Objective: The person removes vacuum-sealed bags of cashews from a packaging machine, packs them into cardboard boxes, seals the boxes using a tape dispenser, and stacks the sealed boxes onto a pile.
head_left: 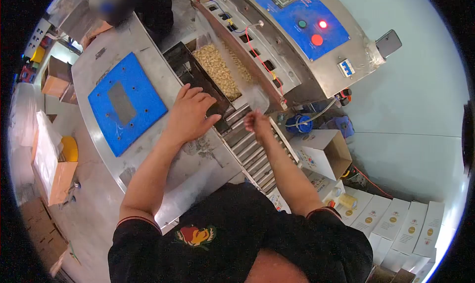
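My left hand (190, 114) is over the metal table's edge beside the open machine bed, fingers spread and holding nothing. A clear plastic bag (258, 98) full of pale nut-like pieces (216, 70) lies in that bed, under the tilted metal cover (237, 45). At the bag's loose near end my right hand (257, 124) is closed, its fingers slightly blurred, with the film seemingly pinched between them. Metal rollers (255, 157) run below my right hand.
A blue control panel (302, 21) with a lit red lamp tops the machine, and a phone (389, 43) sits at its end. A blue plate (148, 95) is set on the table (203, 159). White cartons (391, 218) stand at lower right. Another person (153, 11) is at upper left.
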{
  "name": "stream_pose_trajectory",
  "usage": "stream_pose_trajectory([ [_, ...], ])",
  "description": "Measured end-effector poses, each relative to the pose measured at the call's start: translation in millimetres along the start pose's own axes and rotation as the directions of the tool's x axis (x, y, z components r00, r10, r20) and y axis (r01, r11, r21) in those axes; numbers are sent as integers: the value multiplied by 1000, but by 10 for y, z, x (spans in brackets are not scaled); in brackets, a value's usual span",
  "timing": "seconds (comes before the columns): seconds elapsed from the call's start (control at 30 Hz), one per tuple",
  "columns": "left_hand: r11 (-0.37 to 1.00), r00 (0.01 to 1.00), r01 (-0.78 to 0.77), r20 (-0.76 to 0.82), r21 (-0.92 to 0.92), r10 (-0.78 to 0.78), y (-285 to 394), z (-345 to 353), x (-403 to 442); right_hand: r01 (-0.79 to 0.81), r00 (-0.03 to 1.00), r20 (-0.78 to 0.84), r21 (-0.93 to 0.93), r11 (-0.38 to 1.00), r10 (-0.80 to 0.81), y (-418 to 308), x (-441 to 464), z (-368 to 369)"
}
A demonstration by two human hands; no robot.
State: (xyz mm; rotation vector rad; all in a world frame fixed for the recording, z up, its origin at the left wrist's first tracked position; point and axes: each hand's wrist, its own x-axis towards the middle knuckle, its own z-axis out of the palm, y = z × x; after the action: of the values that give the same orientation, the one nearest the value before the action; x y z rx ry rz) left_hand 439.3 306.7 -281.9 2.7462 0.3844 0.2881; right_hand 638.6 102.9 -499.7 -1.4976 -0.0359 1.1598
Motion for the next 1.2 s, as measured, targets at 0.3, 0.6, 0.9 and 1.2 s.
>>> stream_pose_trajectory([
  [0.3,995,992,72,99,74,-79,36,16,62,59,984,165,86,995,-73,397,505,-201],
  [0.6,990,991,85,93,108,-95,18,14,52,104,988,-151,557,824,-22,-75,1161,285],
  [0.9,988,984,88,145,126,-106,14,4,53,190,959,-283,563,804,-28,2,749,520],
  [1.2,987,996,45,73,152,-57,39,50,45,138,939,-343,382,914,1,284,-191,-143],
])
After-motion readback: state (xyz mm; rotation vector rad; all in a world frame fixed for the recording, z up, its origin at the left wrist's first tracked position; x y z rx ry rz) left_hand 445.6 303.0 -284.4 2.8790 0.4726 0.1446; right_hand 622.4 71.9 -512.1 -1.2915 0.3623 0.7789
